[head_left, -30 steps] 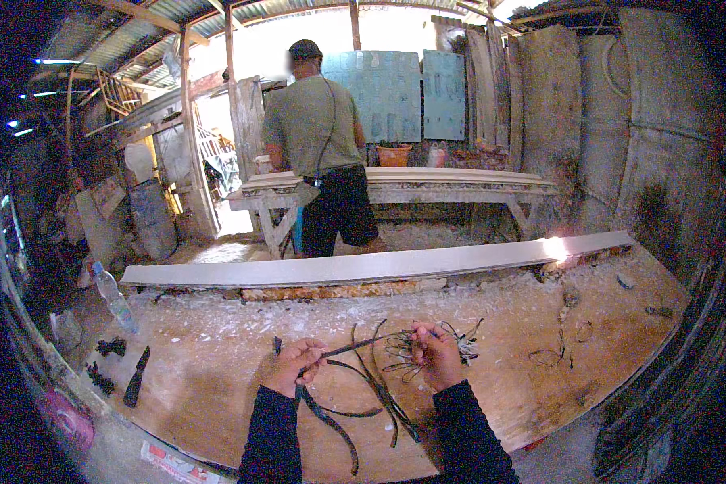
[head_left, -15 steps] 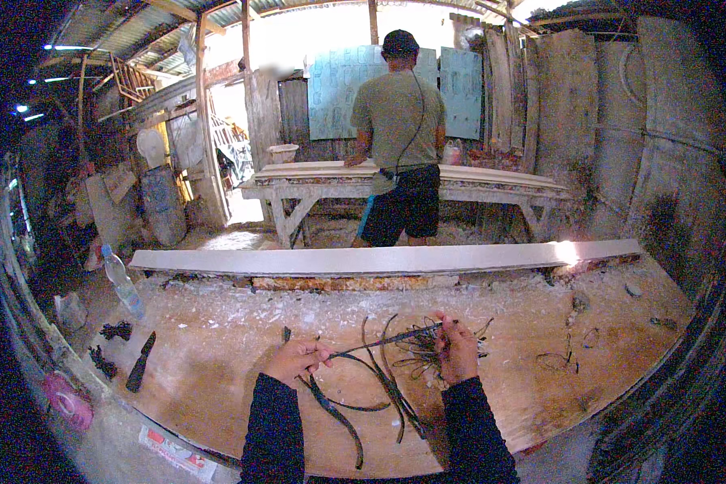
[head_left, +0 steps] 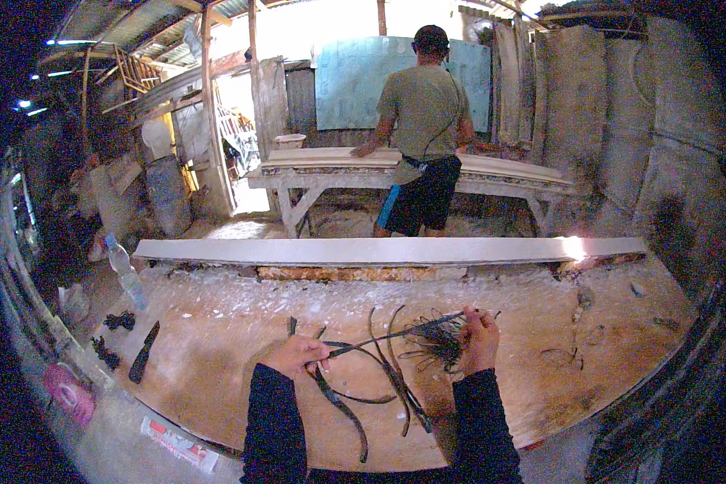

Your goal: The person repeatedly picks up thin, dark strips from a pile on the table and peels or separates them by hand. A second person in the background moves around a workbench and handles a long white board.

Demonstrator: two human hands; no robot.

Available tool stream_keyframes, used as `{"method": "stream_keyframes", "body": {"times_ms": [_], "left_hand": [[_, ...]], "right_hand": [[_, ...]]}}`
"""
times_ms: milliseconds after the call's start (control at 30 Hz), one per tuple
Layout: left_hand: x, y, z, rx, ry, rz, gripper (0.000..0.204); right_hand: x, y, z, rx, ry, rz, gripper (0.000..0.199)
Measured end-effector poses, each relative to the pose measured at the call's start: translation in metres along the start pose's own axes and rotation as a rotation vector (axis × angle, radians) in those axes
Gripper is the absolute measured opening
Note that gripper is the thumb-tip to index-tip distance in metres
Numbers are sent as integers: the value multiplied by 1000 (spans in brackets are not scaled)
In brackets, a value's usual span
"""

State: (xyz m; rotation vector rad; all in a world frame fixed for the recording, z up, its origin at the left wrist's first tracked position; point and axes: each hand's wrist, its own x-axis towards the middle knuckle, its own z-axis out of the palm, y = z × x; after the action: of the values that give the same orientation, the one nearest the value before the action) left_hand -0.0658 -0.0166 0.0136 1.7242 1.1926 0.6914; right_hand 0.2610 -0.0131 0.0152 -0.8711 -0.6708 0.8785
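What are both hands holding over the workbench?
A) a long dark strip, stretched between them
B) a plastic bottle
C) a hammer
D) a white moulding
A: the left hand and right hand each grip an end of a dark strip stretched between them above the workbench.

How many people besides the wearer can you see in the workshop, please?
1: a person stands with their back turned at the far bench, beyond the long white board. Others may be hidden.

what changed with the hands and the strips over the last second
Little changed: both hands kept their grip, left hand and right hand holding one thin dark strip stretched between them. The view shifted, so the co-worker sits further right. Loose strips stayed on the table.
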Motion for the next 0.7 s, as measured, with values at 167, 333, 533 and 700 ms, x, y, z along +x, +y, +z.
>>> {"method": "stream_keyframes", "body": {"times_ms": [167, 333, 533, 700], "left_hand": [[5, -6, -6, -117, -124, 58, 17], [5, -7, -4, -138, -101, -15, 16], [9, 8, 6, -70, 8, -94, 17], [36, 2, 44, -345, 168, 70, 17]], "right_hand": [[4, -5, -4, 148, 72, 62, 13], [3, -9, -5, 163, 79, 106, 14], [2, -10, 3, 171, 82, 43, 13], [-26, -2, 24, 89, -192, 86, 10]]}}
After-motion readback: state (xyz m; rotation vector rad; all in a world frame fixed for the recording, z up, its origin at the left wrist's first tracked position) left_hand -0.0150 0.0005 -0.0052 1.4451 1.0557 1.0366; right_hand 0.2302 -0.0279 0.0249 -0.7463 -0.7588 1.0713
